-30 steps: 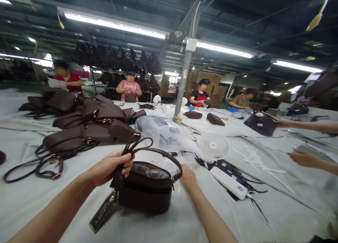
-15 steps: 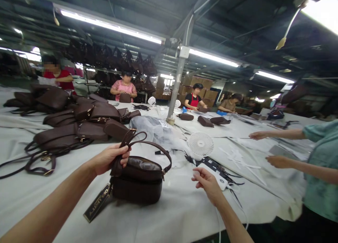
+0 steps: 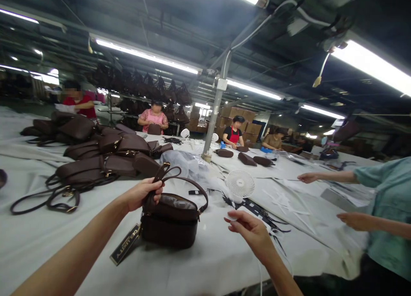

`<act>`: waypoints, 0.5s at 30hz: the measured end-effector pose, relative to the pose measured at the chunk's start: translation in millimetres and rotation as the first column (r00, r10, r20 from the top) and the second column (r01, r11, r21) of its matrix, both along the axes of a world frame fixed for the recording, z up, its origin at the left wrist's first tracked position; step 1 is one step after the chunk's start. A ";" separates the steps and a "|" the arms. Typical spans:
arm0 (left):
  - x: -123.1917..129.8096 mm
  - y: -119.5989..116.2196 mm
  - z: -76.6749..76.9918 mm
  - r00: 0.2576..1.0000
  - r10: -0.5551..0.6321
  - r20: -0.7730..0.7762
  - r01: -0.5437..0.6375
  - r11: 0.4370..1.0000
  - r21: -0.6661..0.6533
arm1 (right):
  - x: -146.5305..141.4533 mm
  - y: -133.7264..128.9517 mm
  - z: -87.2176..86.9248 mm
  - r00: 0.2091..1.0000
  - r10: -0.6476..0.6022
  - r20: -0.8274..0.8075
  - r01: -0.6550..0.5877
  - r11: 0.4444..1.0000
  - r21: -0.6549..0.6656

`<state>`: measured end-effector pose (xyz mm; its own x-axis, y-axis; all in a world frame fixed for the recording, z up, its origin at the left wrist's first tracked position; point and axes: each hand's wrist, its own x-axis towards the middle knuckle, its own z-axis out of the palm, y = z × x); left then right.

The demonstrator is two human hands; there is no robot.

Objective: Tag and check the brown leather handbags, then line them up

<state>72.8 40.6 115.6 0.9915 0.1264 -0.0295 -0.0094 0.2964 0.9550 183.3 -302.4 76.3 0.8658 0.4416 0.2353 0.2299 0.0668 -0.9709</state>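
Note:
A small dark brown handbag [image 3: 170, 227] stands on the white-covered table in front of me, its top unzipped and clear plastic showing inside. My left hand [image 3: 146, 194] is closed around its gathered strap at the left end. From that end hangs a black tag [image 3: 125, 244] with gold lettering, while a handle [image 3: 201, 193] loops up over the right end. To the right of the bag, my right hand [image 3: 248, 231] hovers with loosely bent fingers apart; I see nothing clearly held. Just beyond it are a white fan [image 3: 240, 184] and black straps [image 3: 272, 219].
Brown bags [image 3: 93, 167] lie heaped at the left. A metal post [image 3: 213, 116] rises from the table behind a clear plastic bag [image 3: 183, 161]. A co-worker in a green top [image 3: 388, 214] reaches in from the right. Several people work across the table.
The view has shifted slightly, so most things sit lower. My right hand has come a little closer to the handbag. The co-worker's nearer hand has moved right, away from the table's middle.

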 end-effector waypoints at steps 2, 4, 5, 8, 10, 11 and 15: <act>-1.4 0.1 -0.8 1.000 -0.009 0.004 0.009 1.000 0.006 | -6.4 -0.1 4.9 1.000 0.000 0.020 0.000 1.000 0.005; -2.6 0.2 -1.5 1.000 -0.016 0.007 0.016 1.000 0.011 | -11.3 -0.2 9.6 0.998 0.010 0.055 -0.009 1.000 -0.017; -3.1 0.1 -1.8 1.000 -0.015 0.006 0.015 1.000 0.012 | -13.2 0.2 11.6 0.997 0.008 0.080 -0.005 0.999 -0.034; -4.2 -0.7 -1.9 1.000 0.001 0.001 -0.001 1.000 0.004 | -18.4 5.1 15.0 0.987 -0.037 0.157 0.043 0.998 -0.036; -4.8 -1.4 -1.4 1.000 0.011 0.003 -0.011 1.000 -0.007 | -22.7 11.4 15.7 0.980 -0.063 0.186 0.060 0.998 0.026; -5.1 -1.6 -1.1 1.000 0.013 0.003 -0.013 1.000 -0.012 | -25.3 15.0 16.0 0.978 -0.075 0.193 0.064 0.996 0.061; -5.4 -1.1 -0.6 1.000 0.011 0.007 -0.011 0.999 -0.031 | -34.8 29.5 18.4 0.978 -0.118 0.172 0.095 0.986 0.138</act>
<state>67.4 39.5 115.1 0.9903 0.1365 -0.0267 -0.0194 0.3257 0.9453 148.5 -272.9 94.6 0.8451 0.3050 0.4390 0.4113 0.1536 -0.8985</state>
